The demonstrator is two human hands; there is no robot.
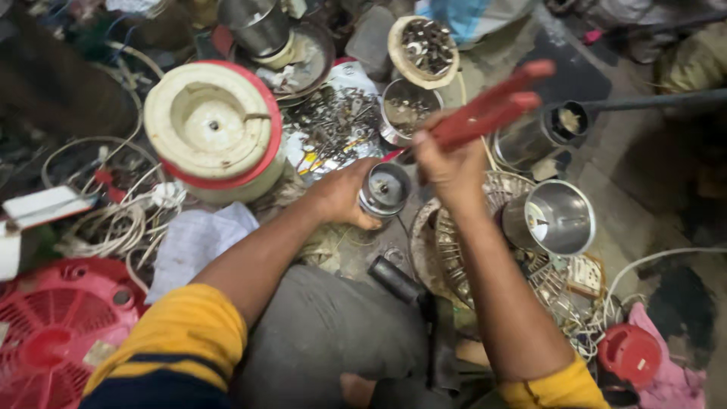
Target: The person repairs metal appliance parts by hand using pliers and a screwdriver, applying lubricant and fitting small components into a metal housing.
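Two hands work over a cluttered floor (606,220). Nearest, a red fan grille (53,326) lies at the bottom left, a small red round cap (630,352) at the bottom right, and a dark cylinder (394,279) just ahead of the knee. The left hand (341,198) cups a small steel cylinder (385,191), fingers wrapped round its side, held low just above the floor clutter. The right hand (450,168) is clenched on the handles of red pliers (488,112), raised above and just right of the cylinder; their working end is hidden behind the hand. Under the right forearm lies a wire fan guard (462,242), with a steel jar (551,218) touching its right edge. White cables (113,220) tangle on the left beside a crumpled white cloth (198,238). Further out sits a big cream-and-red round housing (213,130), close to the left wrist. Loose screws and bits (333,125) are spread on paper behind the cylinder, a tin of screws (409,110) just past them. Another steel jar (534,136) lies tipped on its side. Farthest, a bowl of nuts (425,49) and a metal pot (257,26).
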